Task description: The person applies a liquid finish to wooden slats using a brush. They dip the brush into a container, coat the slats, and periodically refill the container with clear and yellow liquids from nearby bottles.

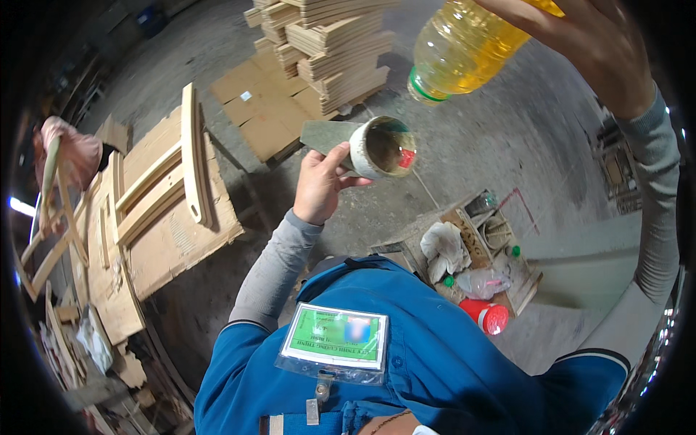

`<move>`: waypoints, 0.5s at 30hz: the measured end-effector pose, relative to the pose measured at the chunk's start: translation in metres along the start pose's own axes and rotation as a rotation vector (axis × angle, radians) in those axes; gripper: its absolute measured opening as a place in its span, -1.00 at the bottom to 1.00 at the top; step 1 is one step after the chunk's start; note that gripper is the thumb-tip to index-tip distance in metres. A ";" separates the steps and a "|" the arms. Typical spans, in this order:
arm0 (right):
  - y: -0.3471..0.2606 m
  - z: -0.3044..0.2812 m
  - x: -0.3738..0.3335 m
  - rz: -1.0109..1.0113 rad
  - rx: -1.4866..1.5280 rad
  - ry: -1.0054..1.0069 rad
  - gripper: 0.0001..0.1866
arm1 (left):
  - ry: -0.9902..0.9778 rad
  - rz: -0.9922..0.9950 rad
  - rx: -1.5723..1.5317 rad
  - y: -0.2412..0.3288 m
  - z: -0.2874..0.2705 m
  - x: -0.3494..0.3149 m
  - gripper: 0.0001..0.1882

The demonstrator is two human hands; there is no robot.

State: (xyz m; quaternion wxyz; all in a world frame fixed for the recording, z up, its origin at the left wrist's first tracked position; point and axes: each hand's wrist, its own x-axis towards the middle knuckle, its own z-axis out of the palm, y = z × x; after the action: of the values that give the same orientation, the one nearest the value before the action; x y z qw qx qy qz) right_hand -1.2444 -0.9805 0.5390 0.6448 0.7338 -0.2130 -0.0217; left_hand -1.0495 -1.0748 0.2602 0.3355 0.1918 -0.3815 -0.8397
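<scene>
My left hand [319,183] grips a white round cup [359,154], its thumb on the near side and fingers underneath. The inside looks brownish and stained, with a red patch near the rim. Against the cup lies a flat grey-green piece [326,135]; whether it is joined to the cup I cannot tell. Up at the right, my right hand [598,54] is closed around a large clear plastic bottle [471,45] of yellow liquid. It tilts neck-down toward the cup, apart from it, with a green ring at its neck. No stream of liquid shows.
Wooden chair parts [163,185] lie on a workbench [217,230] at left, where another person's pink sleeve [72,148] shows. Stacked wooden slats [337,51] stand ahead beside flat cardboard [250,109]. A cluttered box [475,243] with a white cloth and a red container [489,317] sits near right.
</scene>
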 end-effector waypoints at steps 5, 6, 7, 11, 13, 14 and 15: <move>-0.003 0.028 -0.023 0.002 0.020 0.244 -0.57 | -0.069 -0.072 0.027 -0.012 0.015 0.018 -0.80; -0.001 0.038 -0.016 -0.054 0.002 0.253 -0.56 | -0.053 -0.058 0.027 -0.008 0.004 0.017 -0.80; 0.003 0.024 -0.020 -0.123 -0.061 0.071 -0.55 | -0.085 -0.070 0.030 -0.011 0.001 0.021 -0.80; 0.009 0.021 -0.032 -0.256 -0.189 -0.115 -0.54 | -0.050 -0.078 0.061 -0.009 0.004 0.023 -0.81; 0.020 -0.001 -0.039 -0.400 -0.333 -0.296 -0.54 | -0.108 -0.108 0.033 -0.018 0.005 0.028 -0.83; 0.023 -0.008 -0.041 -0.454 -0.377 -0.364 -0.54 | -0.128 -0.129 0.030 -0.022 0.008 0.031 -0.84; 0.022 -0.009 -0.044 -0.450 -0.377 -0.377 -0.55 | -0.129 -0.142 0.037 -0.022 0.010 0.031 -0.84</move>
State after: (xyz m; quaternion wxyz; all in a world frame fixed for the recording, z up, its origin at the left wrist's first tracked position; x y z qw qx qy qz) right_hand -1.2877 -0.9587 0.5510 0.6973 0.6135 -0.1535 -0.3374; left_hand -1.0862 -1.0815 0.2479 0.2463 0.1701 -0.4033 -0.8647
